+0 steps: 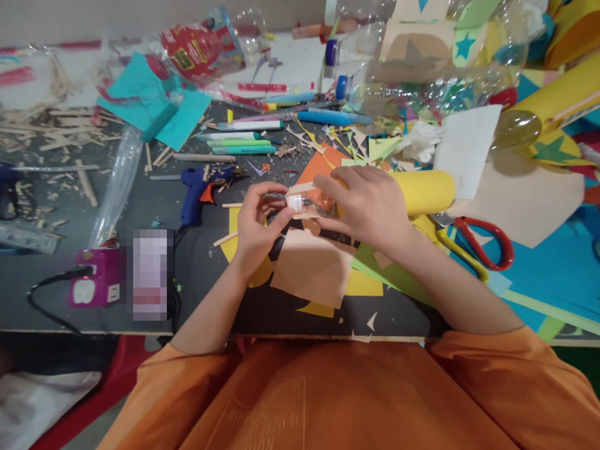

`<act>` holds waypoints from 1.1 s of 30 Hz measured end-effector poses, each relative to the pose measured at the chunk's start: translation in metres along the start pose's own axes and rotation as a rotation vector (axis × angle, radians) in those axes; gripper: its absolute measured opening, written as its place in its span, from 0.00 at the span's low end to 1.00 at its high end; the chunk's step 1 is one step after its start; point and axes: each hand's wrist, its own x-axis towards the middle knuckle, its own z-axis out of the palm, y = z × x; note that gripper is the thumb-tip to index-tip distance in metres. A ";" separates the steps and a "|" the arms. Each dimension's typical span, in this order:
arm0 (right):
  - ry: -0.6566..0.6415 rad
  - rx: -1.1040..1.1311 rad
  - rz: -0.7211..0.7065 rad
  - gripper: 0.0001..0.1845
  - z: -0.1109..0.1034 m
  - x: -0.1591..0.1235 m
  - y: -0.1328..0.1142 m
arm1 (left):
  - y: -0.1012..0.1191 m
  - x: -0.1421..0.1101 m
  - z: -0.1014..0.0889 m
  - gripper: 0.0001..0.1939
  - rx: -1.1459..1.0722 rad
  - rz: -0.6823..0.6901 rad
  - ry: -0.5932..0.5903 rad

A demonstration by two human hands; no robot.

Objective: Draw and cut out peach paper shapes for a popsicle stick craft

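Between my hands lies a plastic bottle, its body wrapped in yellow paper (pixel 429 192) and its white-capped neck (pixel 295 202) pointing left. Flat wooden sticks (pixel 302 188) run along the neck. My right hand (pixel 368 203) curls over the bottle's shoulder, with its fingertips on or near the upper stick. At the cap end, my left hand (pixel 262 219) pinches the neck and sticks between thumb and fingers; the exact contact is partly hidden. Beneath them are a beige paper sheet (pixel 312 269) and orange paper (pixel 316 165). Loose sticks (pixel 225 238) lie beside my left hand.
A blue glue gun (pixel 192 194) lies left, near a purple power adapter (pixel 96 277) and its cord. Red-and-yellow scissors (pixel 485 244) are at the right. Markers (pixel 244 125), transparent bottles (pixel 398 84) and paper scraps crowd the back. The table edge runs along my front.
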 end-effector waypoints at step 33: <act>0.015 -0.028 0.017 0.22 -0.001 0.000 -0.001 | -0.009 0.005 -0.003 0.19 -0.137 -0.161 -0.024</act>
